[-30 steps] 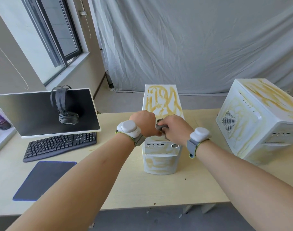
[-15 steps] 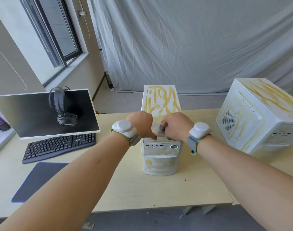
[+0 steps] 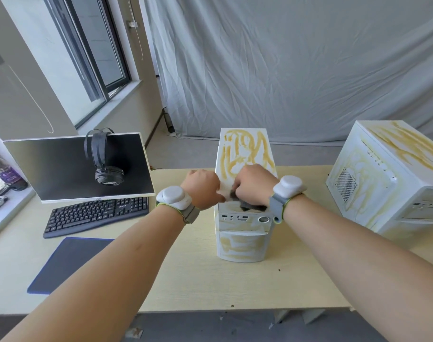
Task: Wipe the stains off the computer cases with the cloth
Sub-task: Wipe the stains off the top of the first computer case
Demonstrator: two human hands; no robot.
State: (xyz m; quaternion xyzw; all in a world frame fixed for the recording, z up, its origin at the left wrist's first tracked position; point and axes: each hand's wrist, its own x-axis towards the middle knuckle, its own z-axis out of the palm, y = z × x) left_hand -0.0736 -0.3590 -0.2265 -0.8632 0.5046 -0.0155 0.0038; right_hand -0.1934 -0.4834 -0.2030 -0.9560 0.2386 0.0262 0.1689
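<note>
A white tower computer case (image 3: 244, 233) stands upright at the middle of the desk, its top and front smeared with yellow-brown stains. Both my hands meet over the near end of its top. My right hand (image 3: 253, 185) grips a crumpled grey cloth (image 3: 247, 205) that lies on the case top. My left hand (image 3: 202, 188) holds the cloth's pale left edge, fingers curled. A second white case (image 3: 388, 178), wider and also streaked with yellow stains, sits at the right end of the desk.
A monitor (image 3: 72, 166) with black headphones (image 3: 104, 156) hung on it stands at the left, a black keyboard (image 3: 94, 214) in front of it and a dark blue mouse pad (image 3: 67, 264) nearer me. The pale wooden desk (image 3: 193, 280) ends just below my forearms.
Both hands have shifted slightly away from me along the case top, and the cloth now shows more between and under them. The cases have not moved.
</note>
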